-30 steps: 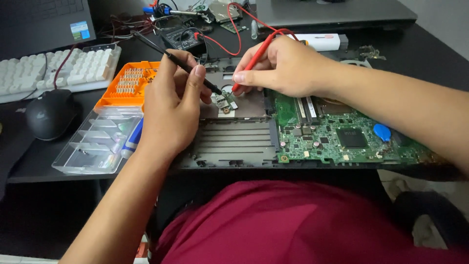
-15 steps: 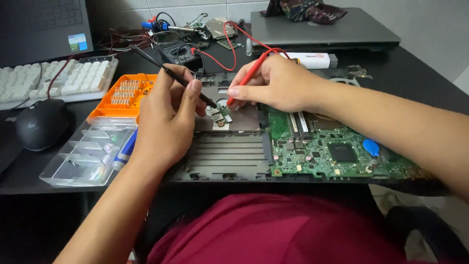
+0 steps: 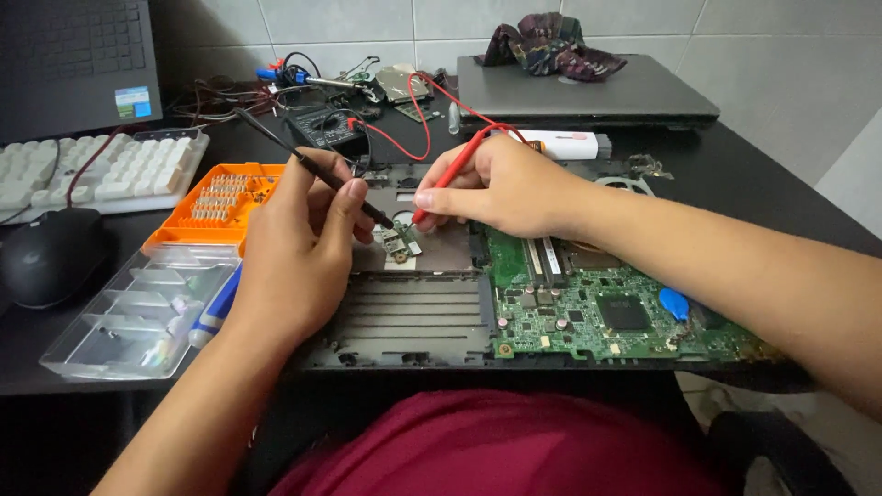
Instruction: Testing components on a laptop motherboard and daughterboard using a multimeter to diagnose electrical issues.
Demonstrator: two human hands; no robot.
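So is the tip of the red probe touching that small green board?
Touching, as far as the head view shows: the red probe in the right hand runs down with its tip meeting the small green board, no gap visible.

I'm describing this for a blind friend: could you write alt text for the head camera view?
Two bare hands press meter probes onto a small circuit board in an opened laptop: the left hand holds the black probe, the right hand the red probe. A green motherboard lies to the right, an orange screwdriver-bit case to the left.
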